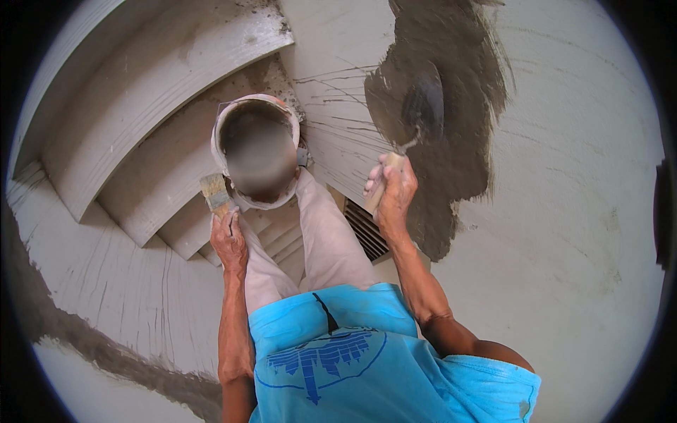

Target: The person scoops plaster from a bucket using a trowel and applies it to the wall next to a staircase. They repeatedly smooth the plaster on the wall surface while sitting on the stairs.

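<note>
The left hand (229, 241) pinches a brush (214, 191) between its fingers just beside the bucket (216, 146), while the right hand's (398, 196) fingers wrap a trowel (425, 106), its blade over dark grey plaster (462, 151).

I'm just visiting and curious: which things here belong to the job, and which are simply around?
Likely the job: trowel in the right hand, brush in the left hand, bucket, dark grey patch.

Likely just around: steps, dark object at right edge.
</note>
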A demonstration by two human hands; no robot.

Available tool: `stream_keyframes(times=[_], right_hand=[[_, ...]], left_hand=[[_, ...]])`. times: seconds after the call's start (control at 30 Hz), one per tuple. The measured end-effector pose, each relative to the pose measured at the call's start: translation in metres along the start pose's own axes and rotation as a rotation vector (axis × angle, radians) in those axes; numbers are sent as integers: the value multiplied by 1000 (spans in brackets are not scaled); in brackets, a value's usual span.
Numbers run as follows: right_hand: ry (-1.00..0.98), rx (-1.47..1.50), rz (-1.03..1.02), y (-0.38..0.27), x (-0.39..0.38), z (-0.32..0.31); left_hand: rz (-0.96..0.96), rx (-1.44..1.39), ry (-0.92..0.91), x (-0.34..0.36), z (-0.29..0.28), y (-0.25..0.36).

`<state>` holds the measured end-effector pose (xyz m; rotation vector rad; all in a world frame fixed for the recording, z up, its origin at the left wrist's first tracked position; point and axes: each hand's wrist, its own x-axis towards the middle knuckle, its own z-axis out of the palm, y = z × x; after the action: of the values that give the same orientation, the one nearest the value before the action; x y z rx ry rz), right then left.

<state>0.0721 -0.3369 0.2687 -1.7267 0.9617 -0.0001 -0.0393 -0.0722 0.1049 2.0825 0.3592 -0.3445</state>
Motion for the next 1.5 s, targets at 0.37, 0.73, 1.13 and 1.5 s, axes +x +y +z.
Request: stream_keyframes(times=[0.37, 0.73, 1.13, 1.5], right_hand=[[-9, -33, -53, -8, 12, 2], [-55, -57, -52, -16, 20, 11], [-40, -111, 26, -7, -13, 8], [6, -177, -35, -1, -14, -2]], left_hand=[[-24, 5, -7, -2, -4, -2], [9, 12, 1, -3, -10, -6], [-20, 15, -8, -7, -17, -7], [-23, 17, -6, -9, -20, -5]])
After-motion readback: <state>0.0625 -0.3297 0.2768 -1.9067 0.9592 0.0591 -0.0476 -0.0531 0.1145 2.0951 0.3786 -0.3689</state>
